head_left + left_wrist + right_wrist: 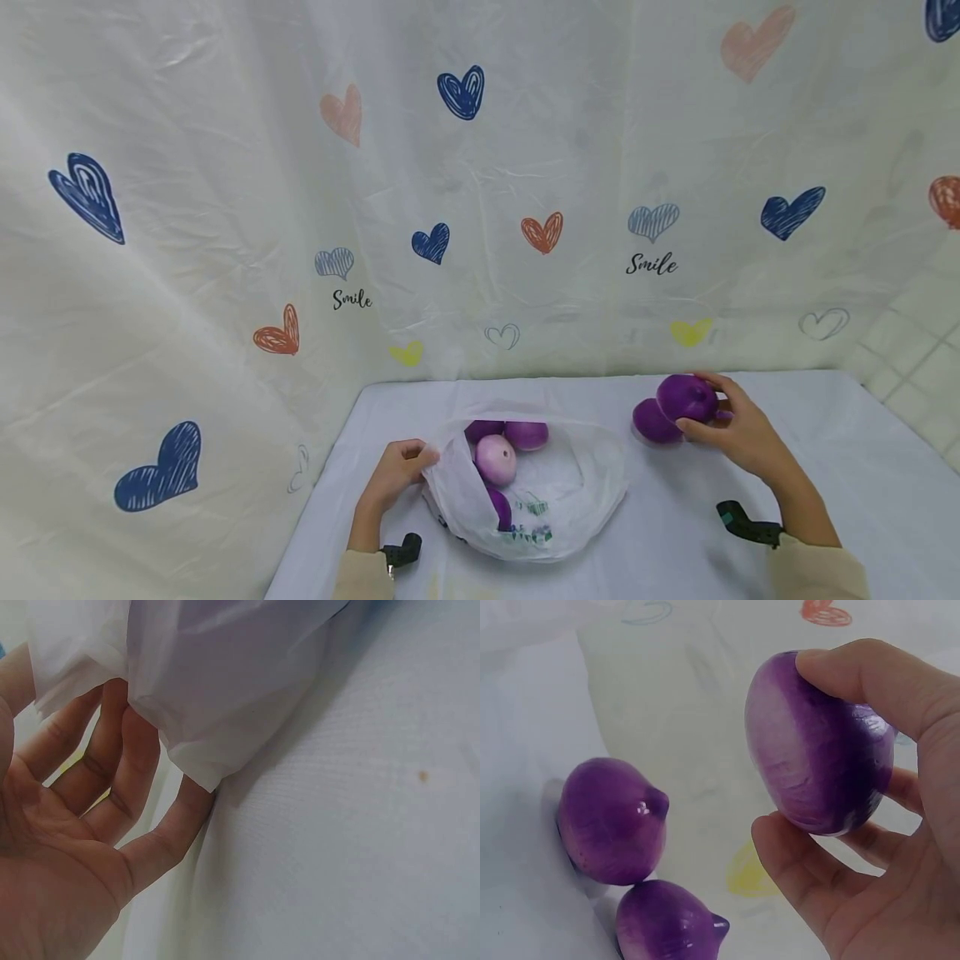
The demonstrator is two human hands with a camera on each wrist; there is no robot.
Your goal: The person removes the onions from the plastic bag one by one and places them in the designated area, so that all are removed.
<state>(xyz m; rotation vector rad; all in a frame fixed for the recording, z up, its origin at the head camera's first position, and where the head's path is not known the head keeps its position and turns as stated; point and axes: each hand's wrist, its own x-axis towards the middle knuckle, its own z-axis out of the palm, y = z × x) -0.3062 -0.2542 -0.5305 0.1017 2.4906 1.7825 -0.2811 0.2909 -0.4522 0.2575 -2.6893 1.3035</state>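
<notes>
As far as can be judged here, looks partway along, with the white plastic bag gaping upward. At the bag's left edge, pinches the plastic between thumb and bent fingers of the left hand. Inside the bag, already has at least four onions, three purple and one paler; cannot tell of any more hidden under the plastic. To the right of the bag, well apart from it, has two purple onions resting side by side on the white tablecloth, and, on that same side, holds a third purple onion in the right hand, with thumb and fingers curved about its sides. So appears to have three outside the bag, counting the held one. Around the bag, shows more tablecloth, with a small brown fleck near. Left of and behind the bag, has a pale sheet printed with coloured hearts and the word "Smile"; far right of the bag, past the tablecloth, shows pale tiles.
</notes>
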